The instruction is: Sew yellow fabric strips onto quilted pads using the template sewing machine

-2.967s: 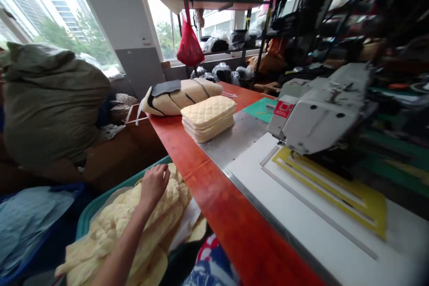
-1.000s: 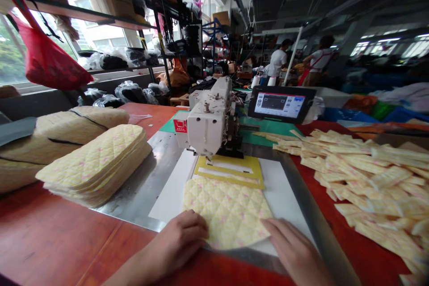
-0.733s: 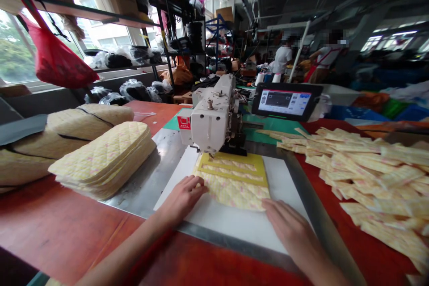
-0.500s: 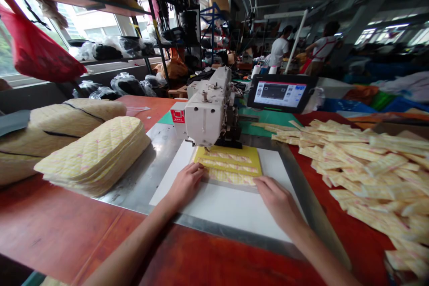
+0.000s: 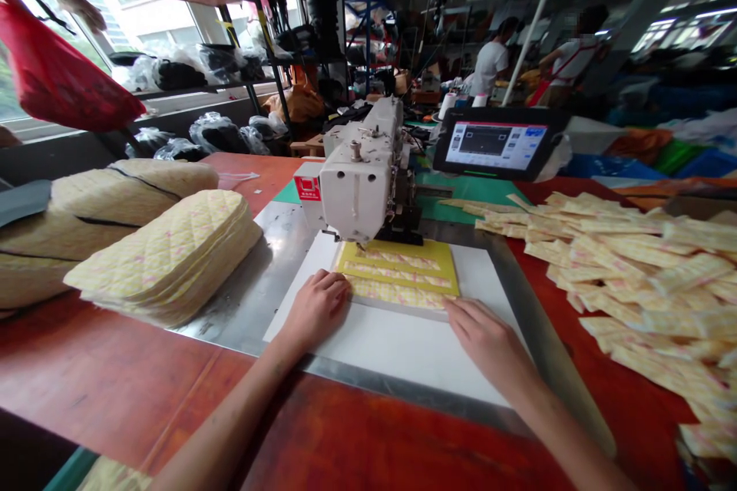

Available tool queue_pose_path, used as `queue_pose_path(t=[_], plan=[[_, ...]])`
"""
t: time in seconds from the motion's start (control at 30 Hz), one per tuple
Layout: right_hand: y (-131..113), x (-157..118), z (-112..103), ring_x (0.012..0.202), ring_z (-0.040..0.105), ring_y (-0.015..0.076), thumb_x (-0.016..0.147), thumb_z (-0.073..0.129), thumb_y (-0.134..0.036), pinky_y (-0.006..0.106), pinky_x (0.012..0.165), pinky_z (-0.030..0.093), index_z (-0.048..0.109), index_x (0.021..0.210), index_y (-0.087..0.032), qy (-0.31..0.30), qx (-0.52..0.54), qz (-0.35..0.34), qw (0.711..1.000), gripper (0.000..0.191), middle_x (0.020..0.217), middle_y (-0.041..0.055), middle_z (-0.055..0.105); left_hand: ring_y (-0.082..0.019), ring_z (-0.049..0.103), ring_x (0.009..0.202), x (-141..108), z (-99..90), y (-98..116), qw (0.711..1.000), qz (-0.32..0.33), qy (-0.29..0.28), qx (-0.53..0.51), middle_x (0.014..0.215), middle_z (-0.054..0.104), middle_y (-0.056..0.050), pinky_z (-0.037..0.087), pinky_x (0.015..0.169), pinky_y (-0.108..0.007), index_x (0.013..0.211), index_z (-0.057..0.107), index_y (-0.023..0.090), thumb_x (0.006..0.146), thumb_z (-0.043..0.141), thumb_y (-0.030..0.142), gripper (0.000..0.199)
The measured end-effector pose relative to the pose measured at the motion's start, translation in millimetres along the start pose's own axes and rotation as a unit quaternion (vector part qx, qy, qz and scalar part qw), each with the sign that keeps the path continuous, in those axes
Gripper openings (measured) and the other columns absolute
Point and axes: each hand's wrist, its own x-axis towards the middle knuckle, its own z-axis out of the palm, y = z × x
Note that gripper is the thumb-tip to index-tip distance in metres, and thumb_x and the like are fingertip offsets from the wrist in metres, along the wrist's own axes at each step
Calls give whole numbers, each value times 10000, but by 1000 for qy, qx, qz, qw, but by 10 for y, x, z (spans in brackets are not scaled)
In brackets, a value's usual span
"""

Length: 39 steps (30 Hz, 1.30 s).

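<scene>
A yellow template (image 5: 397,274) with slots lies on a white sheet (image 5: 368,345) under the head of a sewing machine (image 5: 354,192). Quilted yellow fabric (image 5: 397,293) shows through the slots and along the near edge. My left hand (image 5: 322,303) rests at the template's near left corner, its fingers curled together; what they grip, if anything, is hidden. At the near right corner, my right hand (image 5: 480,330) has its fingers pressed together on the fabric's edge.
Quilted pads (image 5: 166,257) are stacked on the left beside a tied bundle (image 5: 109,199). Many fabric strips (image 5: 633,268) are heaped on the right. A control screen (image 5: 498,144) stands behind the machine, with two people farther back.
The view has shifted slightly, so the machine and template appear a little to the right and higher. Both hands keep nearly the same places at the template's near corners.
</scene>
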Motion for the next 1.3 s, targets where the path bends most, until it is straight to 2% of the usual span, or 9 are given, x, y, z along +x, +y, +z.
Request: queue_pose_path(t=[0.27, 0.4, 0.6, 0.73, 0.87, 0.93, 1.0, 1.13, 1.3], plan=[[-117, 57, -160, 825, 617, 207, 992, 611, -161, 374, 836, 478, 711, 947, -157, 59, 0, 2, 998, 110, 859, 51, 696, -192, 591, 745, -38, 26, 20, 997, -10, -5, 75, 788, 625, -56, 476, 725, -333, 895, 695, 191, 1002, 501, 229, 224], [-131, 90, -241, 720, 554, 196, 999, 603, -167, 370, 757, 416, 685, 783, -189, 70, -33, -39, 996, 232, 717, 26, 633, -161, 578, 632, -60, -16, 18, 996, 2, 14, 92, 658, 613, -18, 454, 697, -313, 792, 666, 194, 1012, 485, 228, 286], [-83, 104, -232, 727, 553, 205, 1050, 447, -124, 387, 772, 381, 719, 816, -196, 75, -66, -133, 986, 366, 717, 41, 625, -193, 626, 725, -158, -1001, -497, 941, -160, 171, 244, 756, 684, -56, 451, 694, -302, 851, 711, 183, 996, 511, 263, 260], [-36, 103, -185, 730, 568, 209, 1054, 409, -121, 388, 772, 388, 726, 833, -198, 78, -65, -144, 984, 394, 733, 42, 637, -235, 677, 806, -415, -1521, -796, 910, -264, 160, 278, 926, 744, -93, 468, 677, -309, 948, 740, 181, 954, 529, 276, 232], [344, 71, -256, 777, 602, 224, 1042, 479, -206, 369, 772, 430, 717, 875, -197, 43, -116, 14, 992, 291, 791, 53, 665, -196, 667, 713, -678, -1143, -589, 971, -127, 117, 166, 794, 720, -40, 494, 672, -289, 919, 732, 201, 976, 539, 350, 251], [664, 42, -387, 854, 628, 255, 1008, 533, -230, 368, 761, 460, 723, 983, -156, 32, -180, 173, 968, 205, 903, 101, 690, -182, 658, 686, -791, -809, -403, 990, -74, 87, 89, 761, 703, -12, 505, 661, -281, 943, 733, 228, 973, 580, 376, 215], [976, 25, -543, 945, 630, 283, 971, 561, -181, 374, 784, 481, 699, 1156, -102, -62, -230, 263, 935, 244, 1088, 169, 686, -186, 670, 713, -842, -526, -233, 997, -32, 67, 20, 798, 719, -12, 525, 672, -285, 959, 731, 248, 979, 583, 381, 201], [1381, 130, -664, 1136, 589, 318, 910, 566, -78, 383, 847, 477, 559, 1451, -213, -181, -269, 319, 891, 557, 1364, 178, 606, -182, 665, 693, -648, -232, 48, 997, 19, 54, -46, 792, 718, -7, 532, 658, -284, 969, 728, 258, 983, 586, 354, 173], [1512, 401, -476, 1056, 614, 304, 956, 453, -43, 394, 860, 437, 702, 1205, -92, -167, -300, 350, 871, 355, 1120, 216, 709, -165, 646, 679, -329, -246, 284, 992, 87, 68, -54, 751, 685, 9, 511, 660, -278, 981, 719, 255, 971, 607, 265, 113]])
